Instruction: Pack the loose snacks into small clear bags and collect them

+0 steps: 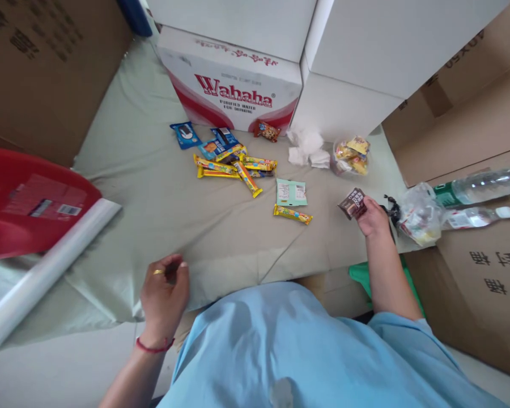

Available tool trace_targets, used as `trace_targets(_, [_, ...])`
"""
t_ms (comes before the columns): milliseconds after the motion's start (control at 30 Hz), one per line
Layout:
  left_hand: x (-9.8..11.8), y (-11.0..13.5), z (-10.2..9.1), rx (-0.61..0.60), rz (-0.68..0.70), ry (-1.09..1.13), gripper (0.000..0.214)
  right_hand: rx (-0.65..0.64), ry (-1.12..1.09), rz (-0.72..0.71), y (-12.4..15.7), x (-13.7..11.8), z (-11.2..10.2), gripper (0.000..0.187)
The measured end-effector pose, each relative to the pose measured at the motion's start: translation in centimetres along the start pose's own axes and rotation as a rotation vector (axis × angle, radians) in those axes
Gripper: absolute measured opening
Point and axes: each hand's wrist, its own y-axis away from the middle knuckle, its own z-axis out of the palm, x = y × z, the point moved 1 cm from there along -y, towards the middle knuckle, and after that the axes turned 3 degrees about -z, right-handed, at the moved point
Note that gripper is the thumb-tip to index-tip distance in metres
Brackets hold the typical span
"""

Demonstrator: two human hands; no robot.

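Here, in the head view, our right hand (373, 217) is closed on a brown snack pkt (352, 203), pinched betw. thumb and fingers and held just above the worktop (153, 192) at its right side. Our left hand (165, 292) sits near the front edge of the worktop, fingers curled in toward the thumb w/ a ring showing; we can't tell if anything is pinched inside it.

The worktop is covered w/ a pale green cloth. Left of the brown snack pkt lies a single yellow bar (292, 213), and just behind that a pale green sachet (291, 192). Further left is a heap of yellow bars (233, 165), overlapping each other, w/ a blue pkt (185, 135) lying apart at the far left. A Wahaha carton (232, 85) stands at the back, w/ a small red-brown pkt (267, 131) right at its foot. To the right of that are crumpled tissue (308, 148) and a clear bag of snacks (351, 156). Just right of our right hand lie a knotted plastic bag (416, 214) and a water bottle (480, 186) on its side. At far left are a red tub (29, 198) and a roll of clear film (46, 272).
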Motion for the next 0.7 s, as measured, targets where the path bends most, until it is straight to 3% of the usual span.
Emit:
trace_targets(100, [-0.6,0.4,0.5,0.026,0.137,-0.064,0.034,0.015,0.118,0.032,-2.5,0.6,1.7,0.034])
trace_targets(233, [-0.9,0.6,1.6,0.038,0.363,-0.117,0.027,0.014,0.266,-0.030,-3.9,1.4,5.2,0.033])
trace_targets(367, [-1.4,0.8,2.1,0.079,0.414,-0.124,0.020,0.015,0.515,-0.173,-3.3,1.0,6.7,0.023])
trace_targets(467, [-1.5,1.0,2.3,0.100,0.442,-0.116,0.017,0.009,0.755,-0.369,-2.1,-0.2,6.8,0.011])
trace_targets(567, [-1.4,1.1,2.5,0.123,0.505,-0.157,0.016,-0.112,1.000,-0.563,-1.4,-1.2,8.3,0.013])
trace_targets(700, [-1.2,1.2,2.7,0.135,0.539,-0.196,0.015,-0.383,1.199,-0.768,-2.0,-1.3,13.5,0.029])
